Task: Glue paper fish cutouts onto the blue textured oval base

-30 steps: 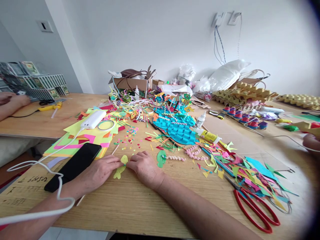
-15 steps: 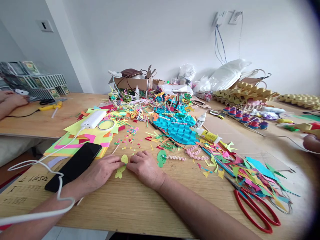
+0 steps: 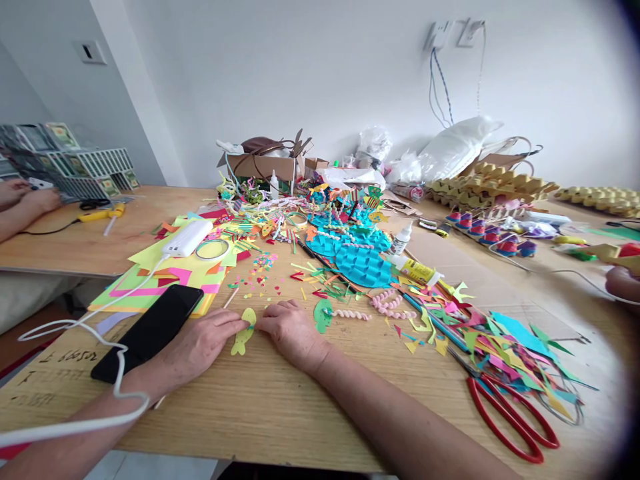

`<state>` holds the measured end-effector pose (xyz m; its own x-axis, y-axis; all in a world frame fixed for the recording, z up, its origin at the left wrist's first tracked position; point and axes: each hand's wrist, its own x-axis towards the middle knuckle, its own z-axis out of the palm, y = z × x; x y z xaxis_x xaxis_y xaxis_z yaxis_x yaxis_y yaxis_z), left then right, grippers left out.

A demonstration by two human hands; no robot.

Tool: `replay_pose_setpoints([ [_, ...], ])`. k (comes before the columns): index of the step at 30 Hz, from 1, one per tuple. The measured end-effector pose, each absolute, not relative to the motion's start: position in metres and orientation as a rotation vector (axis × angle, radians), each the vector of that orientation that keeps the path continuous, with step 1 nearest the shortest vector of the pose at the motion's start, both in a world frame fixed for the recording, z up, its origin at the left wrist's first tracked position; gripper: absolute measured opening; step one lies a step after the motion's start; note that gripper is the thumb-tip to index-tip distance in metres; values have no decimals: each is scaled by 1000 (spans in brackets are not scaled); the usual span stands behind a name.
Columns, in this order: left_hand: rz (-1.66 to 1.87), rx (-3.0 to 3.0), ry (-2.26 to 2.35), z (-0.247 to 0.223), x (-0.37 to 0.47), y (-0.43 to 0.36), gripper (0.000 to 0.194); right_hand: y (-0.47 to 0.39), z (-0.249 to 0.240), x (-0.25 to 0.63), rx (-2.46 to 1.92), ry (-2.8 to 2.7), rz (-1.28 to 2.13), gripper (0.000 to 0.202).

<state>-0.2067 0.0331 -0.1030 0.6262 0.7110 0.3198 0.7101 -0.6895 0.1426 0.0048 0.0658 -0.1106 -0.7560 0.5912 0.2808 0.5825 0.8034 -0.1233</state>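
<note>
A yellow paper fish [image 3: 243,333] lies on the wooden table between my two hands. The fingertips of my left hand [image 3: 206,340] touch its left edge, with the fingers held together. From the other side, my right hand [image 3: 290,330] reaches the fish's right edge with its fingertips; its other fingers are curled. Whether either hand pinches the paper or only presses on it is too small to tell. A green paper fish [image 3: 323,315] with a pink twisted strip [image 3: 351,315] beside it lies just right of my right hand.
A black phone [image 3: 150,330] and white cable are by my left forearm. Red-handled scissors [image 3: 510,413] lie at the right, near paper scraps [image 3: 515,353]. A blue craft piece [image 3: 363,265] stands further back. Another person's hands [image 3: 30,200] are at far left, and a hand [image 3: 623,283] at far right.
The fingers of my right hand have shifted slightly; the hand's back looks a little flatter. The yellow fish has turned or moved very slightly. The person's hands at far left have moved a little.
</note>
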Motion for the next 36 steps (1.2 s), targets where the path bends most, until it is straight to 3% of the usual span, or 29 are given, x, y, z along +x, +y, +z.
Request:
replay_pose_setpoints([
  [10,535,2808,1245,-105,-206,32,43,68,-111,3,-938,-2654,86,16],
  [19,516,2777,1237,-104,-204,33,42,62,-107,5,-800,-2692,-176,15],
  [36,545,2825,1292,-117,-208,37,40,62,-111,5,-761,-2752,-273,13],
])
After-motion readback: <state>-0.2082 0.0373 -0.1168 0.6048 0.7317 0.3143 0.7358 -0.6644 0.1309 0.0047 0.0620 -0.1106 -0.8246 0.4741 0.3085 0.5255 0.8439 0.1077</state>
